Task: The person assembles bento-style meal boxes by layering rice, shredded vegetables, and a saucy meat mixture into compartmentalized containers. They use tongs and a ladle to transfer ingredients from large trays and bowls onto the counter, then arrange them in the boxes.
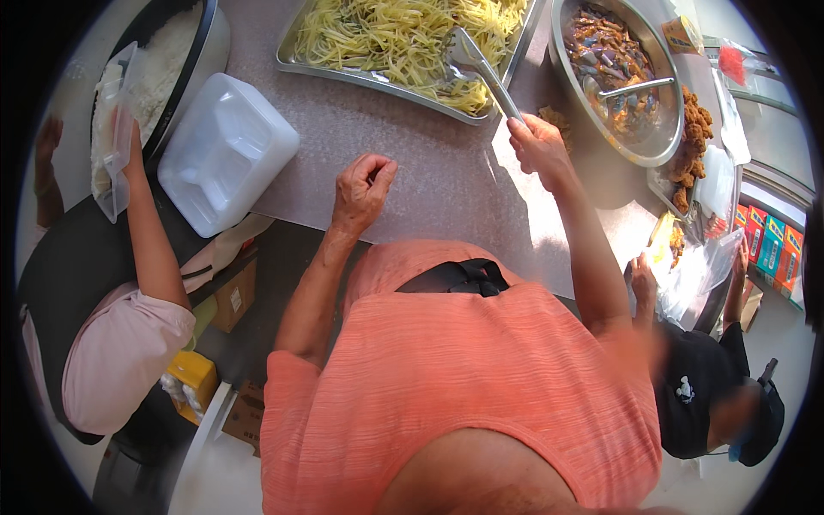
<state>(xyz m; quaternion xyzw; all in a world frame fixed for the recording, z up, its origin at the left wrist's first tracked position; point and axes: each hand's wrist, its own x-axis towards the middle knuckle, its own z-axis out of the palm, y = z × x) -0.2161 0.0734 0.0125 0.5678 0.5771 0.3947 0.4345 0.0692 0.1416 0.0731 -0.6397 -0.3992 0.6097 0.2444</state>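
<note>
Shallow rectangular silver metal tray [369, 81] of pale-yellow shredded food [378, 34] at 12 o'clock, its far edge cut off.
Between 1 and 2 o'clock, the right hand [541, 148] grips long silver metal tongs [494, 83], whose lower ends are hard to make out among the shreds; toward 11 o'clock, the left hand [360, 191] curls loosely over the grey tabletop [446, 193], palm hidden, so I cannot tell whether it encloses anything.

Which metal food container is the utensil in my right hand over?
The rectangular tray of yellow shreds; the oval bowl to its right has another utensil, which nobody holds.
</note>
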